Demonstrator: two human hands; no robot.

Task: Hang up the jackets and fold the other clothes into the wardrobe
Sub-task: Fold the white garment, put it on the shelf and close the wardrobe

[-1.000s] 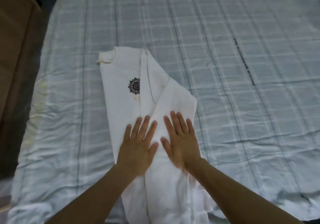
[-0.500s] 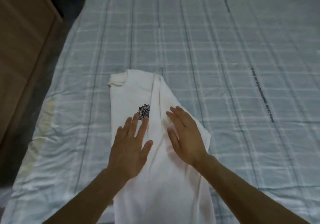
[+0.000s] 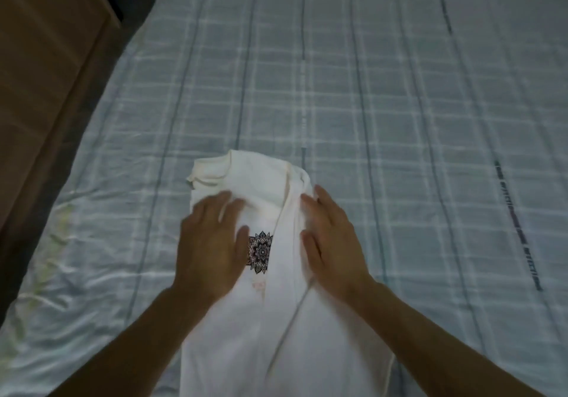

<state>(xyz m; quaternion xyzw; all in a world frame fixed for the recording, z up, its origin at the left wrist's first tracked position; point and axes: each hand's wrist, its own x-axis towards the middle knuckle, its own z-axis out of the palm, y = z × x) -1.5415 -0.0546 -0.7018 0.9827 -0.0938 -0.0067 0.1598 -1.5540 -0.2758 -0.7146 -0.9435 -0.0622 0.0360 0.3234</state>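
A white T-shirt [image 3: 261,187] with a small dark mandala print [image 3: 260,252] lies lengthwise on the bed, its right side folded in over the middle. My left hand [image 3: 209,249] rests flat on the shirt's left part, fingers spread, just left of the print. Flat on the folded-over right part lies my right hand [image 3: 330,243], fingers pointing toward the collar end. Both palms press the cloth and neither grips it. The shirt's lower end runs out of the frame at the bottom.
The bed carries a pale blue checked sheet [image 3: 399,120], wrinkled near its left edge. A brown wooden panel [image 3: 40,58] stands along the bed's left side, with a dark gap between them.
Both hands have slid up the shirt from its lower middle toward the collar end, smoothing it. The view has dipped, so the shirt sits lower in the frame.
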